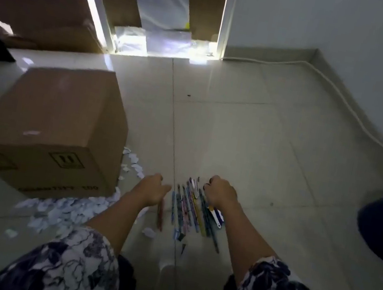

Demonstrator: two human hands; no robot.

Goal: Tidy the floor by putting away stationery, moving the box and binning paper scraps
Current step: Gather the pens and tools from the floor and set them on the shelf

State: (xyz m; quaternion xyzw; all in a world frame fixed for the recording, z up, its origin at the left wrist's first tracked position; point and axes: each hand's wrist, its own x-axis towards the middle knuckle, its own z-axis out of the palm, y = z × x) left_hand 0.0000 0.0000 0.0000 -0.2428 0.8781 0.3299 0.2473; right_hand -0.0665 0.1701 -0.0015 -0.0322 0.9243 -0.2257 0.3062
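- One closed cardboard box (53, 125) stands on the floor (262, 144) at the left. It is brown and matt with square edges, and the near face carries dark printed symbols and blurred lettering.
- One row of pens and pencils (186, 210) lies on the tiles between the two hands, right of the box and apart from it. There are roughly a dozen, but blur prevents an exact count.
- They lie side by side, touching or nearly so. Their long axes run from near to far, with the far ends leaning slightly left. They are thin sticks in blue, pink, yellow and dark green, some patterned.
- One red pencil (160, 216) lies apart on the left of the row, on the same axis, its far end under the left hand.
- The torn white paper scraps (63, 211) are too many to count. They are small, ragged and crumpled, heaped along the box's near edge and right side, and one ball (149, 231) lies nearer the pencils.
- The left hand (152, 189) has its fingers curled downward over the red pencil's end, but I cannot tell whether it grips it.
- The right hand (221, 192) is knuckles up, fingers curled at the far right of the row. Whether it is gripping anything is unclear.
- Both forearms come out of floral sleeves (76, 267).
- One white cable (335, 93) runs along the base of the wall.
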